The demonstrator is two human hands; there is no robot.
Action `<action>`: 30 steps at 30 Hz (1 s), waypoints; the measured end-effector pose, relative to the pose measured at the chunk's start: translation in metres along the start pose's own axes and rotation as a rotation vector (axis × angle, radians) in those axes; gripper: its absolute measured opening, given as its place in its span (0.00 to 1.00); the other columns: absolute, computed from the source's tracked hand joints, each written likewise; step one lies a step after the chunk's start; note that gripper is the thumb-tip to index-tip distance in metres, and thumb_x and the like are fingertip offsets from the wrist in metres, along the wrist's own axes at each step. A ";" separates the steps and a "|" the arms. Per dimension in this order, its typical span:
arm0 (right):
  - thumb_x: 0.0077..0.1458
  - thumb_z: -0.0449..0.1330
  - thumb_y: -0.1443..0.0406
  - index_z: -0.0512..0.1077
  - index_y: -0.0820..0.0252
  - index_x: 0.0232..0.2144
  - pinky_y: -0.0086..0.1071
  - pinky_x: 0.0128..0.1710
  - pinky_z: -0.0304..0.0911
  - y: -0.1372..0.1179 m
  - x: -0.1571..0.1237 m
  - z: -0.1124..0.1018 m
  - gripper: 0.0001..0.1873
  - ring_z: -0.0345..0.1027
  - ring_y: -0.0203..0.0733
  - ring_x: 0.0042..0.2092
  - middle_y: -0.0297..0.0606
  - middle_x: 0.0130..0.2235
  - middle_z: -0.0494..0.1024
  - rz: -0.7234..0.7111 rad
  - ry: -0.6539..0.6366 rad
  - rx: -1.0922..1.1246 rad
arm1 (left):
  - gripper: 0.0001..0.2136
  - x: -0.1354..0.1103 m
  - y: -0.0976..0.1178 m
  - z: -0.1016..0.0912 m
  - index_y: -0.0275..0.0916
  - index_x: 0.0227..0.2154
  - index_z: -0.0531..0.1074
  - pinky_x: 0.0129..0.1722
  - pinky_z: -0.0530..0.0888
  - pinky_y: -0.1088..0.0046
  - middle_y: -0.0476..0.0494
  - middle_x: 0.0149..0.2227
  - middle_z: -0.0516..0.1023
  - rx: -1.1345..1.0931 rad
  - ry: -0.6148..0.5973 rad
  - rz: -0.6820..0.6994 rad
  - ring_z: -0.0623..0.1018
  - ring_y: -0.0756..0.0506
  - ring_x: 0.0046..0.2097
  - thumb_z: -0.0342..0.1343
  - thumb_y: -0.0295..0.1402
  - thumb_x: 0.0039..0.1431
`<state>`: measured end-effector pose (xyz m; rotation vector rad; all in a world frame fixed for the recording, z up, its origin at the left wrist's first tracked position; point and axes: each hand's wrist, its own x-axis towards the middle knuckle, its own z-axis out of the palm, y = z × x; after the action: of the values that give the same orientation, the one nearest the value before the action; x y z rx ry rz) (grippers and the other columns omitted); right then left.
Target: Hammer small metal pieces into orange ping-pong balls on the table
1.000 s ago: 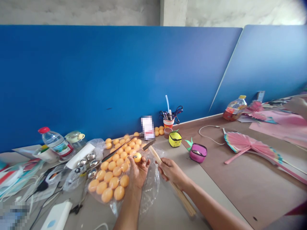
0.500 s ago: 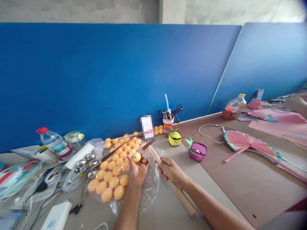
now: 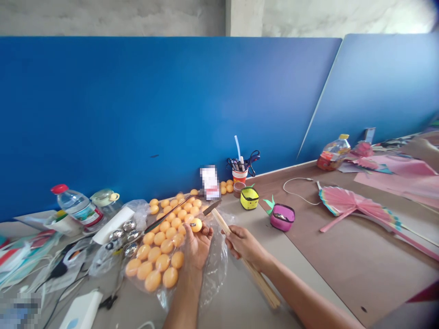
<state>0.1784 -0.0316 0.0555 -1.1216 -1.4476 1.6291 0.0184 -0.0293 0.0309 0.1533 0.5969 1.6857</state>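
Between the fingers of my left hand is an orange ping-pong ball with a small dark mark on its side. My right hand is closed round pale wooden sticks; their upper end carries a dark crosspiece, close to the ball but apart from it. Behind and left of my left hand, many more orange balls lie in a clear plastic bag. A thin dark strip rests across them.
Beyond my right hand stand a yellow pouch, a purple pouch and a cup of pens. Bottles, cables and silvery balls crowd the left. Pink fans lie right, near another person's hand. A blue partition closes the back.
The view has shifted very slightly. Both hands keep nearly the same position and grip, and the ball in my left hand looks slightly turned.
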 end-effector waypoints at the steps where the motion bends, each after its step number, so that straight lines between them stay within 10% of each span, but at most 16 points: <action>1: 0.55 0.53 0.54 0.62 0.57 0.25 0.26 0.18 0.47 0.001 0.000 0.000 0.14 0.52 0.27 0.17 0.26 0.22 0.65 -0.001 -0.001 -0.001 | 0.16 0.000 0.000 -0.001 0.38 0.27 0.72 0.36 0.76 0.70 0.49 0.28 0.72 0.002 -0.005 0.000 0.70 0.52 0.26 0.58 0.47 0.60; 20: 0.56 0.51 0.57 0.60 0.57 0.24 0.27 0.20 0.46 -0.001 -0.001 0.000 0.12 0.51 0.27 0.16 0.25 0.22 0.64 -0.015 -0.007 -0.016 | 0.13 0.005 0.000 -0.007 0.41 0.28 0.72 0.38 0.76 0.68 0.49 0.27 0.73 0.001 -0.017 0.000 0.70 0.50 0.26 0.58 0.45 0.60; 30: 0.57 0.51 0.62 0.57 0.55 0.25 0.27 0.24 0.48 0.003 -0.004 -0.004 0.09 0.53 0.32 0.22 0.26 0.21 0.61 -0.252 0.029 -0.415 | 0.21 0.008 -0.003 -0.007 0.41 0.28 0.70 0.38 0.76 0.68 0.48 0.28 0.74 0.013 -0.001 0.020 0.71 0.51 0.26 0.61 0.55 0.52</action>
<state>0.1835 -0.0344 0.0528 -1.1196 -1.8776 1.1649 0.0158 -0.0236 0.0217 0.1698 0.6079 1.7014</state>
